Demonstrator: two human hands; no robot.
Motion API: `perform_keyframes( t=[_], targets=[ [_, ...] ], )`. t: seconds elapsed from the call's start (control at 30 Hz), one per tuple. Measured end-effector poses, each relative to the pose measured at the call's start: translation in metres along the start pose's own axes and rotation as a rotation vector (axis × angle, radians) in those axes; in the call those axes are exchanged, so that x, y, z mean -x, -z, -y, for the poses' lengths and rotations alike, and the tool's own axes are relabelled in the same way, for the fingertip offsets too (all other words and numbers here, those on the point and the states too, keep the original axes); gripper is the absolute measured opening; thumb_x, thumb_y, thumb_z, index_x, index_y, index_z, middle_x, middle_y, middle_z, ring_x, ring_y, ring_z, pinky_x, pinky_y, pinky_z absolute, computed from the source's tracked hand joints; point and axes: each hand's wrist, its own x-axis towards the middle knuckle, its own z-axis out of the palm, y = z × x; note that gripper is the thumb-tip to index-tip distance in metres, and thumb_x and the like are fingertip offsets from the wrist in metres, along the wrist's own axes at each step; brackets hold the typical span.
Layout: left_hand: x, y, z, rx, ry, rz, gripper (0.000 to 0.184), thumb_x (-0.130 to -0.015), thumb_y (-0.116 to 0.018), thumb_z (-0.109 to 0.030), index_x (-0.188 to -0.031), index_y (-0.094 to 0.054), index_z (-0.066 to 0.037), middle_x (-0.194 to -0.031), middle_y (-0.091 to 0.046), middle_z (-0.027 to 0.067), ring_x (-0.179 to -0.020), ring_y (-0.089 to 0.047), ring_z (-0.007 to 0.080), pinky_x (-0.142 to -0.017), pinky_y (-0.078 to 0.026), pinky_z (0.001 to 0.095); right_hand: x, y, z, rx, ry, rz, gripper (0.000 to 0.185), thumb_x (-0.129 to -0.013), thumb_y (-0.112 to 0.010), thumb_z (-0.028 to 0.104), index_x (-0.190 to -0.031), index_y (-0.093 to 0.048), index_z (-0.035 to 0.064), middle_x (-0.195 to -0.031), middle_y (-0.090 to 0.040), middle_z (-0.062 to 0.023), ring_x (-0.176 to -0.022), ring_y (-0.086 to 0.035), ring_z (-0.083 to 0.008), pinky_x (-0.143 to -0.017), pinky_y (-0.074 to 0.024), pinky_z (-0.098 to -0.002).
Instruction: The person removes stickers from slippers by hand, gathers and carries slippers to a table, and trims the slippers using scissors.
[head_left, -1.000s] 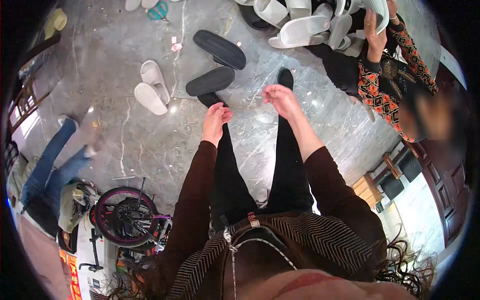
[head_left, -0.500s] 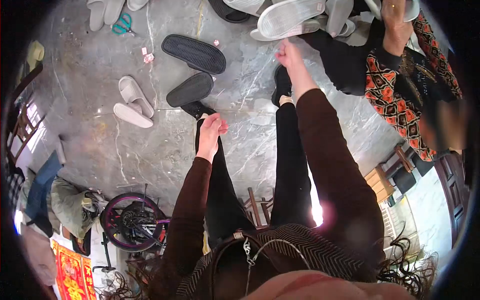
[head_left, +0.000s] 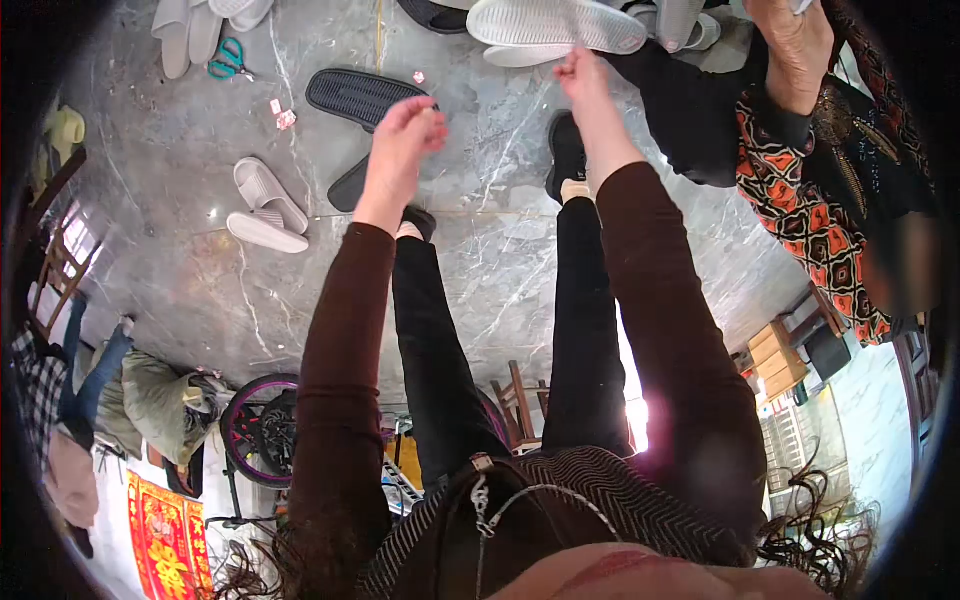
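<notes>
My right hand (head_left: 583, 78) is at the lower edge of a pale slipper (head_left: 555, 24), sole up, in the pile; its fingers are curled and whether they grip the slipper is unclear. Over a black slipper (head_left: 355, 97) on the floor hangs my left hand (head_left: 403, 135), fingers apart and holding nothing. A second black slipper (head_left: 348, 188) lies partly behind my left forearm. To the left rests a pair of light slippers (head_left: 267, 208), one leaning on the other.
Teal scissors (head_left: 229, 60) lie near more light slippers (head_left: 190, 30). A co-worker's hand (head_left: 797, 50) and patterned sleeve (head_left: 805, 215) are at the upper right. A bicycle wheel (head_left: 240, 430) stands lower left, beside another person's legs.
My right hand has moved up to the slipper pile. My left hand rose from beside my leg to above the black slippers. The view has shifted toward the pile.
</notes>
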Motion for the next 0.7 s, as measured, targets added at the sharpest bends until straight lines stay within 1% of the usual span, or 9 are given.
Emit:
perform_keyframes(
  t=[0.03,0.13,0.23,0.27,0.37,0.43,0.6,0.63,0.7],
  targets=[
    [-0.006,-0.003,-0.008,-0.002,-0.018,-0.011,0.026,-0.085,-0.050,-0.013,-0.108,-0.049,0.000,-0.091,-0.058,0.0082,-0.077,-0.057,0.0146,-0.068,-0.046,0.0260,0.000,-0.003,0.013,-0.001,-0.001,0.002,0.017,-0.084,-0.056,0.019,-0.074,-0.047,0.0084,-0.051,-0.037,0.0008,-0.041,-0.031,-0.0120,-0.048,-0.0380,-0.0361],
    [-0.012,0.001,-0.011,0.002,-0.043,-0.013,0.026,-0.085,-0.050,-0.012,-0.107,-0.049,0.000,-0.090,-0.058,0.0085,-0.076,-0.058,0.0151,-0.068,-0.047,0.0264,-0.019,0.008,0.041,-0.064,0.035,-0.173,0.021,-0.090,-0.045,0.017,-0.069,-0.042,0.0111,-0.049,-0.031,0.0032,-0.039,-0.028,-0.0119,-0.046,-0.0348,-0.0310],
    [-0.019,0.009,0.005,0.024,-0.073,0.011,0.025,-0.085,-0.049,-0.011,-0.108,-0.049,-0.001,-0.093,-0.060,0.0096,-0.079,-0.060,0.0171,-0.071,-0.049,0.0280,-0.055,0.028,0.044,-0.179,-0.090,0.023,0.012,-0.083,-0.053,0.012,-0.075,-0.046,0.0071,-0.053,-0.039,-0.0001,-0.043,-0.035,-0.0121,-0.048,-0.0383,-0.0366],
    [-0.017,0.011,0.014,0.038,-0.039,0.013,0.024,-0.085,-0.049,-0.011,-0.108,-0.049,-0.001,-0.093,-0.060,0.0096,-0.078,-0.060,0.0168,-0.070,-0.049,0.0278,-0.065,0.032,0.040,-0.176,-0.095,0.020,0.012,-0.083,-0.053,0.012,-0.075,-0.046,0.0071,-0.053,-0.039,-0.0001,-0.043,-0.035,-0.0121,-0.048,-0.0383,-0.0366],
    [-0.006,0.019,0.049,0.063,0.032,0.011,0.024,-0.085,-0.050,-0.012,-0.107,-0.050,-0.001,-0.093,-0.060,0.0096,-0.078,-0.060,0.0161,-0.070,-0.048,0.0276,-0.058,0.019,0.041,-0.364,-0.171,0.202,0.017,-0.085,-0.052,0.018,-0.073,-0.044,0.0090,-0.052,-0.034,0.0016,-0.041,-0.030,-0.0095,-0.042,-0.0319,-0.0283],
    [0.006,0.019,0.068,0.071,0.133,-0.001,0.024,-0.086,-0.050,-0.012,-0.107,-0.050,-0.001,-0.094,-0.060,0.0095,-0.077,-0.059,0.0163,-0.069,-0.048,0.0278,-0.049,0.010,0.040,-0.389,-0.178,0.293,0.014,-0.084,-0.053,0.016,-0.077,-0.046,0.0076,-0.053,-0.036,0.0016,-0.041,-0.032,-0.0092,-0.042,-0.0328,-0.0277],
    [0.031,0.010,0.067,0.045,0.217,-0.035,0.027,-0.085,-0.051,-0.013,-0.108,-0.049,-0.001,-0.096,-0.059,0.0081,-0.080,-0.058,0.0151,-0.072,-0.047,0.0278,0.000,-0.010,0.040,0.154,0.118,0.459,0.012,-0.080,-0.057,0.012,-0.084,-0.050,0.0040,-0.056,-0.042,0.0016,-0.042,-0.035,-0.0084,-0.041,-0.0351,-0.0263],
    [0.033,0.008,0.060,0.047,0.203,-0.035,0.027,-0.085,-0.051,-0.013,-0.108,-0.049,-0.001,-0.096,-0.059,0.0081,-0.080,-0.058,0.0151,-0.072,-0.047,0.0278,0.023,-0.014,0.040,0.274,0.178,0.471,0.012,-0.080,-0.058,0.011,-0.086,-0.051,0.0033,-0.056,-0.043,0.0016,-0.042,-0.036,-0.0083,-0.041,-0.0356,-0.0260],
    [0.037,0.005,0.043,-0.071,0.027,-0.043,0.029,-0.084,-0.053,-0.013,-0.110,-0.049,0.000,-0.097,-0.058,0.0067,-0.083,-0.056,0.0136,-0.075,-0.045,0.0270,0.082,-0.023,0.042,0.466,0.241,0.468,0.018,-0.079,-0.059,0.012,-0.091,-0.051,0.0008,-0.058,-0.045,0.0011,-0.043,-0.037,-0.0074,-0.039,-0.0337,-0.0239]
  ],
)
